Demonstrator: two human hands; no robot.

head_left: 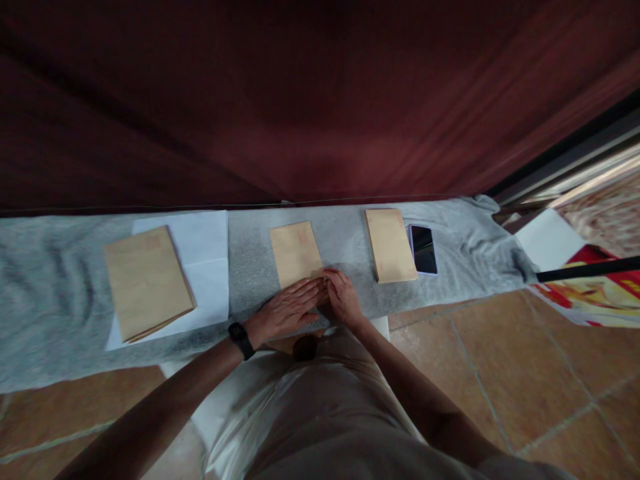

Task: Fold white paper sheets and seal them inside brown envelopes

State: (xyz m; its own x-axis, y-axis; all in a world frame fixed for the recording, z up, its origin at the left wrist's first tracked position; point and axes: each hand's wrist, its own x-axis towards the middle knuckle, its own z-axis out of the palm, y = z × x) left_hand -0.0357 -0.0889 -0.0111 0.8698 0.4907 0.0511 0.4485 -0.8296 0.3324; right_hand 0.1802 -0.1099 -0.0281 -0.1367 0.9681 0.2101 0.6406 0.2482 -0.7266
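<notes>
A tan paper envelope with small red print lies in front of me on the grey cloth. My left hand rests flat across its near end, fingers stretched out to the right. At the envelope's near right corner, my right hand has its fingers bent and closed on the paper edge, touching my left fingertips. Both hands hide that near end. On the right lies a stack of tan envelopes. Another pile of envelopes, larger looking, sits on the left over white paper.
A smartphone lies beside the right stack. The narrow surface under the grey cloth ends at a dark red curtain. A black bar and a red and yellow printed package are at the right, above the tiled floor.
</notes>
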